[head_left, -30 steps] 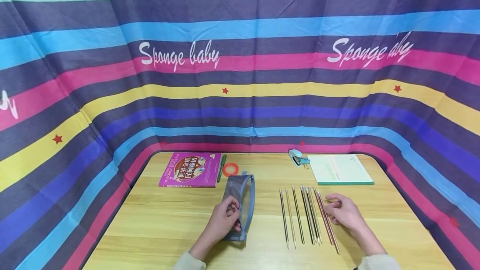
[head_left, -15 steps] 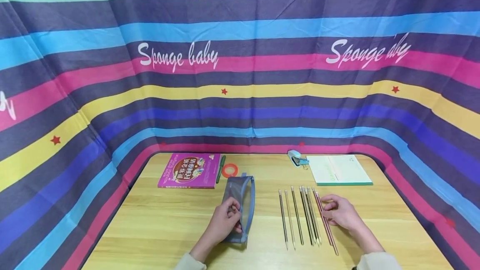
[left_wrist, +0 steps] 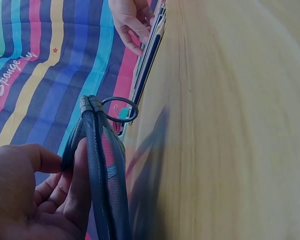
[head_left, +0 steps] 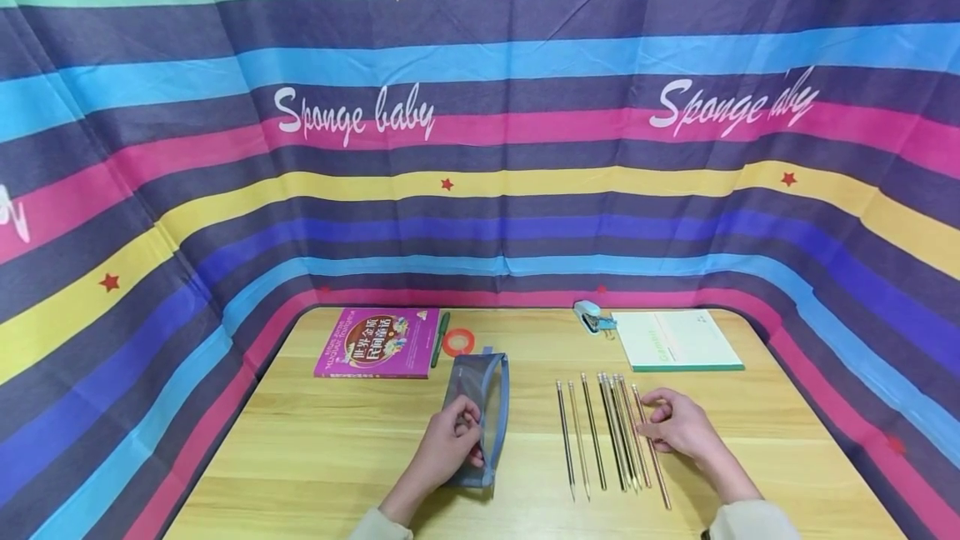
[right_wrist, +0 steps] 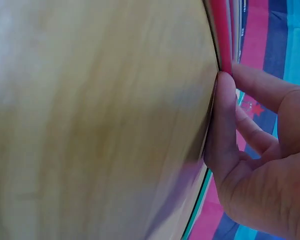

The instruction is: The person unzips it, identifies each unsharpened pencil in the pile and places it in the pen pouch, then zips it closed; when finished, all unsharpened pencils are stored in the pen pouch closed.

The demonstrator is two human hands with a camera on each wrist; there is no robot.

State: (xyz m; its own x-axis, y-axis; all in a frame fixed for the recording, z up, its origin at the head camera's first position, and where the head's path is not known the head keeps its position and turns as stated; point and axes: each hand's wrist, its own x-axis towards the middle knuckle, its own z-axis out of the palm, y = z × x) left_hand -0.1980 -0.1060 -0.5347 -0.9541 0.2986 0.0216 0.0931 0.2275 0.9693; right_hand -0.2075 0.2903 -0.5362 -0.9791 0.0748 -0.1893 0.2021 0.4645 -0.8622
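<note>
On the left of the table stands a grey-blue mesh pencil case (head_left: pixel 467 377) with its zip edge gaping. My left hand (head_left: pixel 444 447) grips its near side, fingers curled over the mesh in the left wrist view. To the right lies a row of pencils (head_left: pixel 617 432), black, gold and reddish, roughly parallel with their eraser ends away from me. At the row's right end my right hand (head_left: pixel 684 425) pinches a reddish pencil (head_left: pixel 657 473) between thumb and forefinger. In the right wrist view those fingertips meet at the red pencil (right_wrist: pixel 222 40).
A purple book (head_left: pixel 378 344), a green pen (head_left: pixel 442 338) and a red tape ring (head_left: pixel 470 342) lie at the back left. A light-blue stapler (head_left: pixel 592 317) and a pale green notebook (head_left: pixel 678 342) lie at the back right. A striped curtain (head_left: pixel 480 227) encloses the table.
The two reddish pencils have come apart: one now lies against the others, while the outer one stays at my right hand. That hand has shifted slightly left. My left hand keeps its hold.
</note>
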